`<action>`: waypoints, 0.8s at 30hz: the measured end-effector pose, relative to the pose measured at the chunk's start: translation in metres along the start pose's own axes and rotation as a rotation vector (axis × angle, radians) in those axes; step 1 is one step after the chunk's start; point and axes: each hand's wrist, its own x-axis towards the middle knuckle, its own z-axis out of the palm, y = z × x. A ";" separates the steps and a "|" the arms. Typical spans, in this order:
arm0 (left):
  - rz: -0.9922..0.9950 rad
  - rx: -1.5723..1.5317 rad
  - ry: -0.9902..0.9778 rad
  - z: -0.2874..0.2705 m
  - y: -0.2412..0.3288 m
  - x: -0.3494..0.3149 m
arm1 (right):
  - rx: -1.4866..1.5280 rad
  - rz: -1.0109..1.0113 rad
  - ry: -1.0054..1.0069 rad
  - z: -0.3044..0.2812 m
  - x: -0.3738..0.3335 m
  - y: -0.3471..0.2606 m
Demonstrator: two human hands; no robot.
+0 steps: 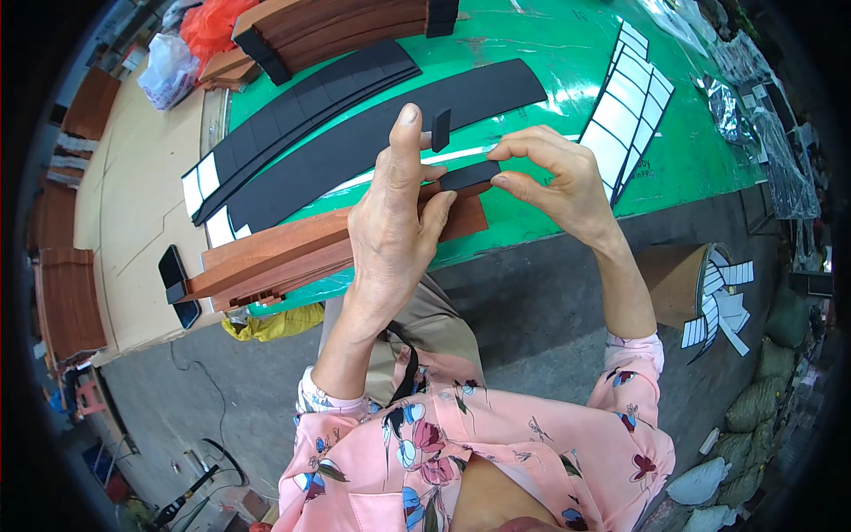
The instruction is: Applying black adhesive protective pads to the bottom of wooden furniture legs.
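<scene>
Right hand [554, 177], nearly closed, pinches the black pad [468, 177], whose long axis runs leftward toward the left hand [387, 217].

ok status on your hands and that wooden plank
Left hand on wooden plank; right hand pinching black foam strip at its end. Other planks close beneath.

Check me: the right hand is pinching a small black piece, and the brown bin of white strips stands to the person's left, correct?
No: the head view shows the brown bin standing to the person's right. The right hand is indeed pinching a small black piece.
</scene>
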 end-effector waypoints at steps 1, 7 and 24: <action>-0.003 0.004 0.004 0.000 0.000 0.000 | 0.013 -0.003 0.003 -0.001 0.001 -0.001; 0.003 0.017 -0.013 0.000 0.000 0.001 | -0.009 -0.031 0.005 0.002 -0.007 0.010; -0.051 -0.057 0.042 0.004 -0.001 0.002 | 0.127 0.109 0.067 0.014 -0.015 0.006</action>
